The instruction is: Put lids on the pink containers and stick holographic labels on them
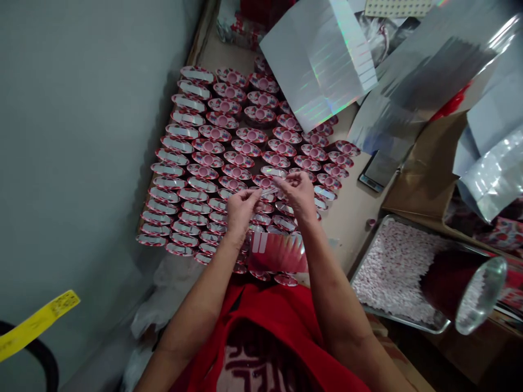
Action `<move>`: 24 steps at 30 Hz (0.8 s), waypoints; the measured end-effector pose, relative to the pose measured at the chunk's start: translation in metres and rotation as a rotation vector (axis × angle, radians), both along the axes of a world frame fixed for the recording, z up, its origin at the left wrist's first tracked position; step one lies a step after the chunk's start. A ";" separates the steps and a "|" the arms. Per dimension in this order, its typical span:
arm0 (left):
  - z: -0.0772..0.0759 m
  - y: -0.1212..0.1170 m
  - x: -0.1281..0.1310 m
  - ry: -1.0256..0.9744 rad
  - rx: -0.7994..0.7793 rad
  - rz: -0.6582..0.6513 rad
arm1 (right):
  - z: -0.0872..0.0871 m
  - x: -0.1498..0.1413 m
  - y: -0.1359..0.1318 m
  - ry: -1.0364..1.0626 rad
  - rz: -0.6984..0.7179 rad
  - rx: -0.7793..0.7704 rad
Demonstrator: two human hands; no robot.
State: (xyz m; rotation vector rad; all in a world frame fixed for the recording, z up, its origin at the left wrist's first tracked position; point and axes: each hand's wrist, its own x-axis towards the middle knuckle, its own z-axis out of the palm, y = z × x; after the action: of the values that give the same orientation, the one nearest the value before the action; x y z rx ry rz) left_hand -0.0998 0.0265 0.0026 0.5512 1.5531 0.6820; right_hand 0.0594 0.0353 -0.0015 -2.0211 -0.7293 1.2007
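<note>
My left hand (240, 209) and my right hand (297, 194) meet over the near middle of a wide spread of small red-and-white round pieces (229, 158). Both hands have their fingers pinched on a thin silvery strip (267, 191) that runs between them. Just below my wrists lies a fan of red and white cards (278, 251). The pieces lie in rows on the table (351, 212), some showing a silver face, some a pink centre.
A grey wall (73, 136) runs along the left. Holographic silver sheets (322, 60) lie at the far right. A metal tray (370, 256) of small pink-white bits stands to the right, with a shiny cylinder (469, 291) on it. A yellow tag (36, 321) hangs at lower left.
</note>
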 end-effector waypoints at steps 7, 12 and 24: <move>-0.006 0.030 -0.007 0.821 0.460 -0.405 | -0.008 -0.002 -0.006 -0.016 -0.039 -0.040; -0.015 0.037 -0.002 0.927 0.545 -0.476 | -0.013 -0.011 0.003 -0.327 0.021 -0.059; -0.025 0.047 -0.002 0.913 0.456 -0.404 | -0.011 -0.005 0.019 -0.619 0.223 -0.207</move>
State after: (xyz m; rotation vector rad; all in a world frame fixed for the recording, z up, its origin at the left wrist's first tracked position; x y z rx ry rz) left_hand -0.1016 0.0737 -0.0227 1.6369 2.0182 0.4795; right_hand 0.0539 0.0540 -0.0126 -2.5746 -1.1879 0.7768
